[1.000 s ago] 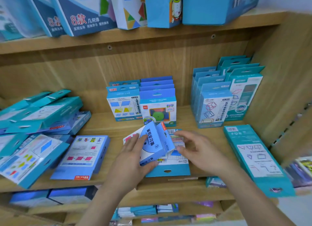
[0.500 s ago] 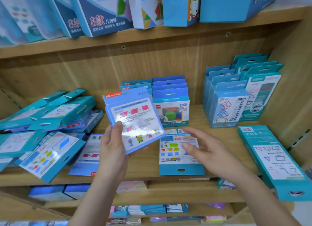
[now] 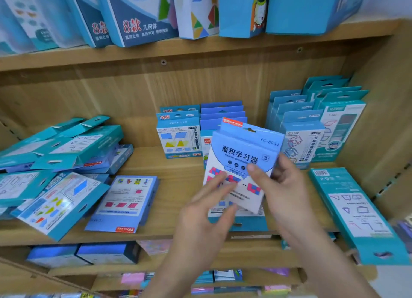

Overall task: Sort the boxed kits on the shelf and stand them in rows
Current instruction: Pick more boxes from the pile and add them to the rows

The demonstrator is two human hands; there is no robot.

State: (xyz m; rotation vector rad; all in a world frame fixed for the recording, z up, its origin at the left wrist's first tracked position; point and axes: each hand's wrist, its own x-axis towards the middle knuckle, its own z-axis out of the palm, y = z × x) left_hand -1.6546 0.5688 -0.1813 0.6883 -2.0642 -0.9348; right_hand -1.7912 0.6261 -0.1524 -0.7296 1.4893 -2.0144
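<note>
**Head view of a wooden shelf (image 3: 174, 164) stocked with boxed kits.** The right hand (image 3: 287, 195) grips a light-blue box (image 3: 245, 144) marked YC-8834. The thumb (image 3: 253, 168) presses on the printed front and the other digits curl round the right edge. The box is held upright, slightly tilted, above the front middle of the shelf and in front of the standing rows.

The left hand (image 3: 205, 222) is open, its straight fingers (image 3: 217, 186) lying against the lower front of the same box. Directly below, a flat box (image 3: 247, 223) lies on the shelf board, mostly hidden by the hands.

Four rows stand at the back:
- a row with yellow and blue shapes (image 3: 178, 137)
- a dark-blue row (image 3: 223, 110), partly hidden by the held box
- a row with cube outlines (image 3: 301, 137)
- a teal row (image 3: 341, 121) near the right wall

At left, a loose pile of teal boxes (image 3: 66, 146) lies tilted. Beside it a blue box (image 3: 127, 199) lies flat, face-up. A long teal box (image 3: 356, 213) lies at the right, reaching past the shelf's front edge. Larger boxes (image 3: 138, 14) lean on the shelf above.
</note>
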